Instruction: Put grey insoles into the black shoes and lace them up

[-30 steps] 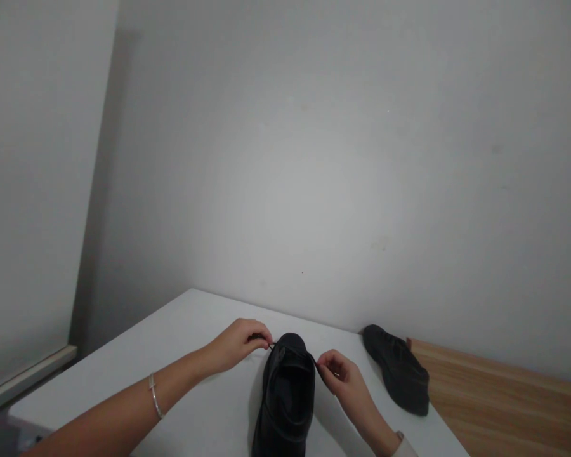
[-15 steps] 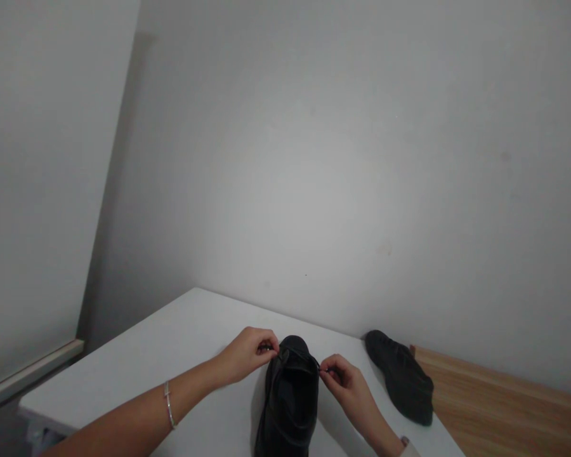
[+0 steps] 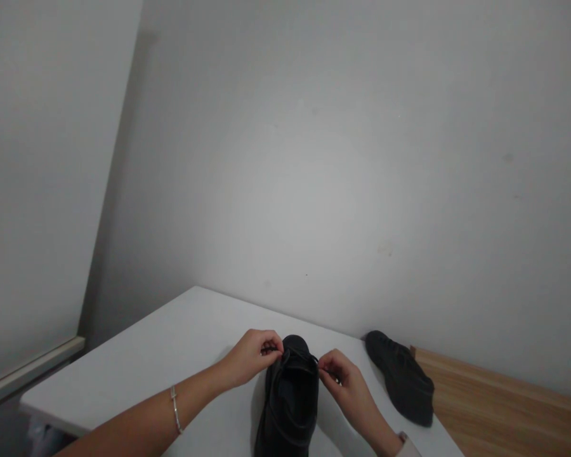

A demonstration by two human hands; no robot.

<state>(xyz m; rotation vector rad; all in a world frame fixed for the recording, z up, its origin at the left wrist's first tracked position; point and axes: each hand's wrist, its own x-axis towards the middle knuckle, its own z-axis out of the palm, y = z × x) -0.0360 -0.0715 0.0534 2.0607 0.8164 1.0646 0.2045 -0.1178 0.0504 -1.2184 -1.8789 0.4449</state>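
Observation:
A black shoe [image 3: 291, 406] stands upright on the white table, its toe toward the wall and its opening toward me. At its left side, my left hand [image 3: 259, 353] is closed in a pinch on one end of the black shoelace [image 3: 292, 353]. My right hand [image 3: 337, 373] pinches the lace's other end at the shoe's right side. The lace runs across the top of the shoe between both hands; its exact knot or loop is too dark to make out. A second black shoe [image 3: 402, 377] lies on the table to the right, apart from my hands.
The white table [image 3: 190, 343] meets a grey wall [image 3: 304, 190] at its back edge. A wooden board [image 3: 499, 406] adjoins the table at the right. A large white panel [image 3: 42, 178] stands at the left, beyond the table's left edge.
My left hand has shifted slightly right, closer to the shoe. My right hand has risen a little. Both keep their pinch on the lace, and the shoes stay put.

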